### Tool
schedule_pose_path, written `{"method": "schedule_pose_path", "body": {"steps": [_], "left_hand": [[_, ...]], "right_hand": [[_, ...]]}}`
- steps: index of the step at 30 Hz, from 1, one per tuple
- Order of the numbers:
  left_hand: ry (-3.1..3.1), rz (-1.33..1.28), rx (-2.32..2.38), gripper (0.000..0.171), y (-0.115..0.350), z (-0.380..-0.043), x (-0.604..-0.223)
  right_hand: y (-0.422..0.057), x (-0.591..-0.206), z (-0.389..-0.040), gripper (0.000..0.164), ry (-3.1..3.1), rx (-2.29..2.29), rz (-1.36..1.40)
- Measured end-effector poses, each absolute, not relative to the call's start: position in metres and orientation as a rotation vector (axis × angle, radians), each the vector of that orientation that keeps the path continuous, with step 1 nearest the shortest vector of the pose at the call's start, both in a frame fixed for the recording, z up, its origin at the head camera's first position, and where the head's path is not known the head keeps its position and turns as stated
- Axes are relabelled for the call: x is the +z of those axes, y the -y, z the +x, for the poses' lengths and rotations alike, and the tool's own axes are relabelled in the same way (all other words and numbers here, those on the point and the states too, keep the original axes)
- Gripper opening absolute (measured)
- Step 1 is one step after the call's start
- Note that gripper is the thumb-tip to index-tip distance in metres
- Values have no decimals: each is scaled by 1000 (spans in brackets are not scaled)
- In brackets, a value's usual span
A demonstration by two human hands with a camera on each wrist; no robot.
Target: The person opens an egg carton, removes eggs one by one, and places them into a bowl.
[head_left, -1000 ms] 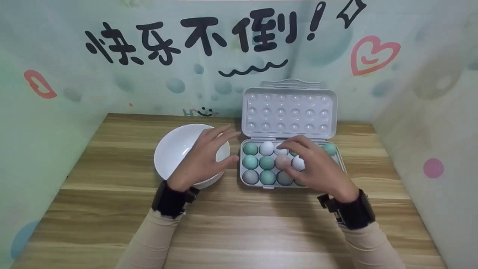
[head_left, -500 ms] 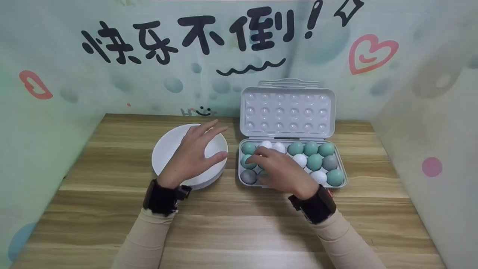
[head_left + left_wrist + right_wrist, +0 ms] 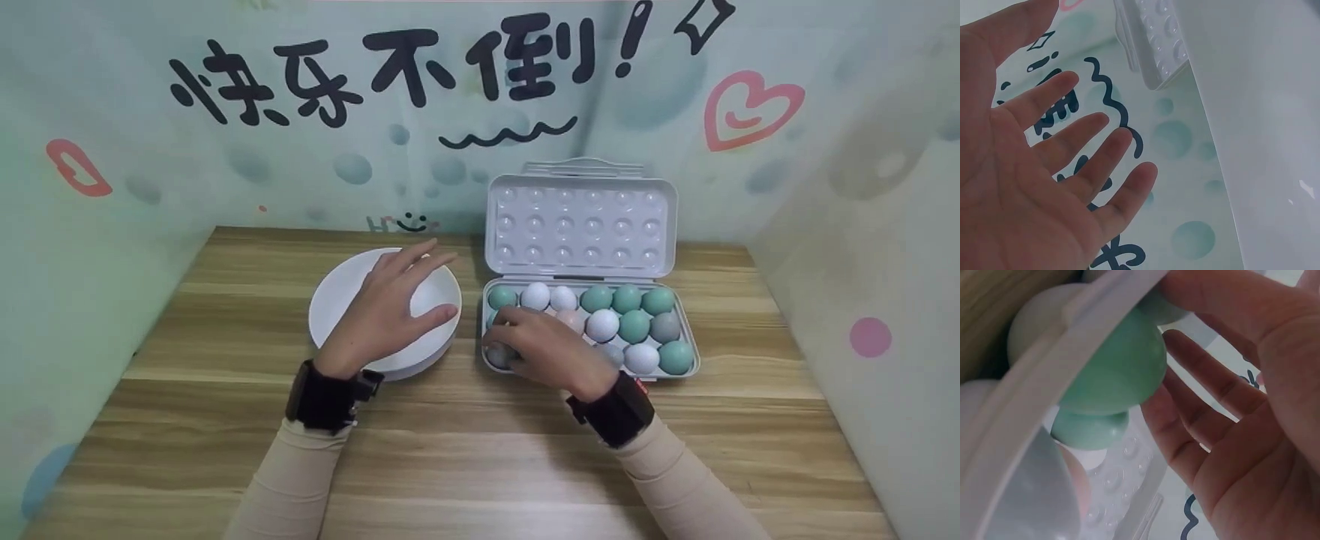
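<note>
An egg box point(image 3: 592, 375) stands with its lid raised, filled with green, white, grey and pinkish eggs. My right hand point(image 3: 551, 349) is over its near left corner, thumb and fingers around a grey egg point(image 3: 497, 355) that sits in the box. In the right wrist view the thumb and a fingertip meet this grey egg point(image 3: 1162, 306), beside a green egg point(image 3: 1123, 365). My left hand point(image 3: 379, 319) hovers over a white bowl point(image 3: 337, 289), fingers spread and holding nothing. The left wrist view shows the palm and the bowl's side point(image 3: 1264, 112).
The raised lid point(image 3: 581, 225) leans back near the patterned backdrop point(image 3: 300, 172). Wooden tabletop point(image 3: 465, 465) extends in front of the bowl and box. Printed sheets stand on both sides.
My right hand has moved left across the egg box to its near left corner and closed around the grey egg. The left hand has shifted slightly left, still over the bowl.
</note>
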State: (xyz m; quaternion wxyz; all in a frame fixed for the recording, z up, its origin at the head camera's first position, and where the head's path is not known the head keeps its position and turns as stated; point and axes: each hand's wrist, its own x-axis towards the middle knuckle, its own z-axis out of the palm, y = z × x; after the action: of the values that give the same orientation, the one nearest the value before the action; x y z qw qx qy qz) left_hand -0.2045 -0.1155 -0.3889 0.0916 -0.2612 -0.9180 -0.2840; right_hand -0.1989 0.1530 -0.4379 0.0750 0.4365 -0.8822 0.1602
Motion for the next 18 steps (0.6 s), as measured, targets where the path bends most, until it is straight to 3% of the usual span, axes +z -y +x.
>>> {"method": "schedule_pose_path", "body": {"steps": [11, 18], "left_hand": [[2697, -799, -921, 64, 119, -205, -387], [2728, -794, -923, 66, 116, -206, -385]], "right_hand": [[-149, -437, -207, 24, 2717, 565, 1398], [-155, -436, -211, 27, 2718, 625, 1409]]}}
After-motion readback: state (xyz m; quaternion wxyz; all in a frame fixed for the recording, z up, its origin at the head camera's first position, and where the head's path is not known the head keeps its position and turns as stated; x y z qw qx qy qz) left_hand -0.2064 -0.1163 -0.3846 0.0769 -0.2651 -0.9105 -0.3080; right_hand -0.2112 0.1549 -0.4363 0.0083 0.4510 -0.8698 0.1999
